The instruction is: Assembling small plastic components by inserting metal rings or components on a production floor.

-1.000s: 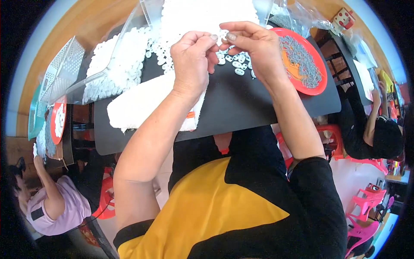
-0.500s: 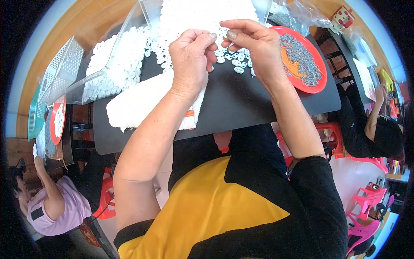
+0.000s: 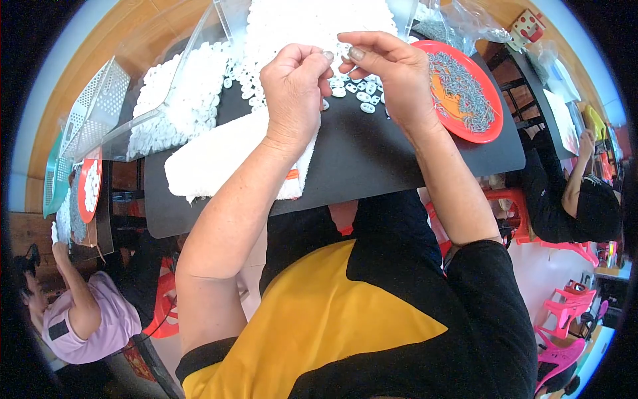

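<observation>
Bright light recorded overall. White plastic pieces (image 3: 319, 21) burnt out by glare, outlines lost at top. Black tabletop (image 3: 369, 149) softly shaded below left hand (image 3: 296, 86) and right hand (image 3: 404, 76). Straight edges bowed, corners blacked out by fisheye rim. Side areas softened. Detail between both hands apparently washed out.

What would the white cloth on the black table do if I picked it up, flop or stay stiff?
The white cloth would probably flop, since its frayed edge looks like loose fabric. It likely won't roll, because it lies flat on the black table.
</observation>
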Demonstrator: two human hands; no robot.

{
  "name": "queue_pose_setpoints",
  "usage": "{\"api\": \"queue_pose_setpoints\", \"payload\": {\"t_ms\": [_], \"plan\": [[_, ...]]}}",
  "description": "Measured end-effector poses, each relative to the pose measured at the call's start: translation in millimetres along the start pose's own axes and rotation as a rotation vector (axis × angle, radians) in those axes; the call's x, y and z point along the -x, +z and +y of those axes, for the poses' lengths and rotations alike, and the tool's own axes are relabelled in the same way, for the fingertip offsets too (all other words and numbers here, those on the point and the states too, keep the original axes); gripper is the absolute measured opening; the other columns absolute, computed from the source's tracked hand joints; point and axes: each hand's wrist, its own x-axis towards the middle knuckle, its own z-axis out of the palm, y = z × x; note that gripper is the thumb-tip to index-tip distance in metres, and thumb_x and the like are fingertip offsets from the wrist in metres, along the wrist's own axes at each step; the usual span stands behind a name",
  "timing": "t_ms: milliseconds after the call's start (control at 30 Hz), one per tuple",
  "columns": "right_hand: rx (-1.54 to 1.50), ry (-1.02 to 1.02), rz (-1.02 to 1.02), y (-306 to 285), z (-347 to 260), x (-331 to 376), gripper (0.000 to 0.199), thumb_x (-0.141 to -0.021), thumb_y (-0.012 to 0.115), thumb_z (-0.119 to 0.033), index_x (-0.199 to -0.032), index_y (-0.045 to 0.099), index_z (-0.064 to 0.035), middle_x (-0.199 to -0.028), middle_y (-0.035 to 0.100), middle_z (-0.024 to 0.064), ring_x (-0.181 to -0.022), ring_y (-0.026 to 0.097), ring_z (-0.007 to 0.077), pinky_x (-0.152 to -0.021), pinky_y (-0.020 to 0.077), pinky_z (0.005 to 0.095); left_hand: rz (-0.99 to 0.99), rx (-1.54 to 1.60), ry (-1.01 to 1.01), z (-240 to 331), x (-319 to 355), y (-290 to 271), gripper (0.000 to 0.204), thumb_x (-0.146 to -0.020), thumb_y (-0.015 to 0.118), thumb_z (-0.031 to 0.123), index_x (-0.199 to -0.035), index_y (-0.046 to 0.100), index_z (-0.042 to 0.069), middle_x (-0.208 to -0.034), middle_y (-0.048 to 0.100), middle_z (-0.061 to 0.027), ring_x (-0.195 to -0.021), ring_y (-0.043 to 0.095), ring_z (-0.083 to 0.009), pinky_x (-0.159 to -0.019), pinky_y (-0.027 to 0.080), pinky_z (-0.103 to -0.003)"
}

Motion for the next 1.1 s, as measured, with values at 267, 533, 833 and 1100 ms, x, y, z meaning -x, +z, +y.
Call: {"api": "queue_pose_setpoints", "payload": {"t_ms": [267, 533, 833, 1100], "plan": [[-0.072, 0.045, -0.019, 2.5, -3.6, 1.6, 0.023, -0.088, 0.058, 0.0, -0.109, 0.067, 0.0014, -0.093, 0.068, 0.0089, -0.079, 0.065, 0.0127, -0.07, 0.0522, 0.0224, -0.008, -0.012, 0.033, -1.2, 0.2, -0.9, 0.012, -0.084, 0.057, 0.012, -0.08, 0.061, 0.001, -0.062, 0.058, -0.0035, -0.05, 0.051, -0.0062, -0.039, 0.038, -0.019], [-0.036, 0.031, -0.045, 4.1, -0.2, 2.3, 0.023, -0.089, 0.058, -0.002, -0.11, 0.066, 0.0018, -0.092, 0.068, 0.0092, -0.079, 0.065, 0.0122, -0.069, 0.0519, 0.0219, -0.024, 0.01, -0.008, -4.3, 0.3, 0.1, 0.014, -0.086, 0.057, 0.013, -0.08, 0.061, 0.0, -0.063, 0.059, -0.0046, -0.05, 0.052, -0.0065, -0.039, 0.038, -0.019], [-0.114, 0.166, -0.031, 1.1, 1.1, 1.6, 0.019, -0.091, 0.059, -0.007, -0.106, 0.063, 0.0038, -0.09, 0.067, 0.0094, -0.078, 0.066, 0.0132, -0.07, 0.0529, 0.0216, -0.051, 0.068, -0.006, -4.9, -1.0, -0.6, 0.013, -0.087, 0.059, 0.012, -0.083, 0.061, 0.0, -0.066, 0.06, -0.0046, -0.05, 0.052, -0.0063, -0.038, 0.037, -0.019], [-0.121, 0.213, -0.036, -7.5, 0.2, 0.2, 0.016, -0.092, 0.058, -0.012, -0.098, 0.063, 0.0016, -0.079, 0.065, 0.0053, -0.069, 0.063, 0.0101, -0.062, 0.0492, 0.0208, -0.145, 0.162, -0.025, -2.5, -4.4, -0.9, 0.012, -0.085, 0.066, 0.005, -0.094, 0.063, -0.002, -0.074, 0.065, -0.0073, -0.054, 0.056, -0.0083, -0.042, 0.041, -0.019]]}}
